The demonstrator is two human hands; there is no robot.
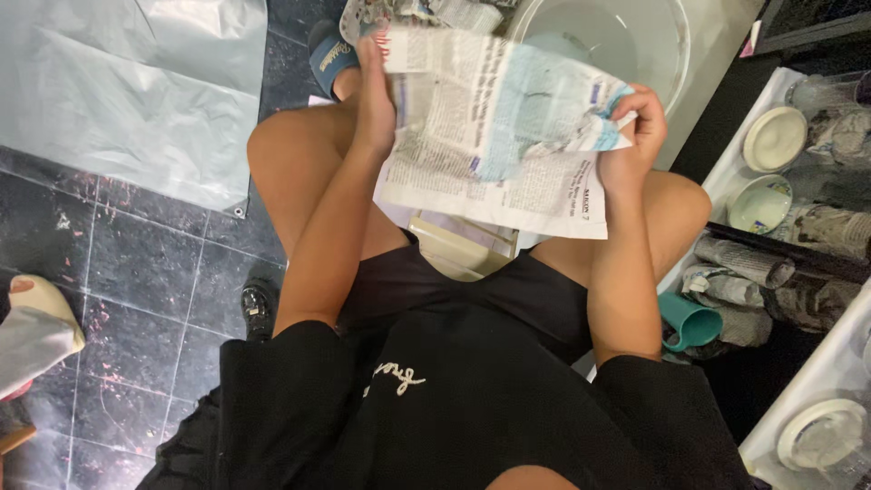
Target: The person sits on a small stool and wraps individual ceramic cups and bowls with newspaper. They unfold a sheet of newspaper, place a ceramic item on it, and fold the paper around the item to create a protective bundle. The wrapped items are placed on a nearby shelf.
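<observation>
I held the newspaper sheet [504, 127] above my knees, my left hand [374, 100] pinching its left edge and my right hand [635, 127] clamped on its right edge. Open tiled floor [136, 272] lay to my left. A white bucket [626, 36] stood just beyond; wrapped cups [744, 263] and 2 bowls [771, 172] crowded my right.

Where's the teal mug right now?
The teal mug lies at the right of the head view, just outside the person's right forearm, beside newspaper-wrapped bundles and below a white tray.
</observation>
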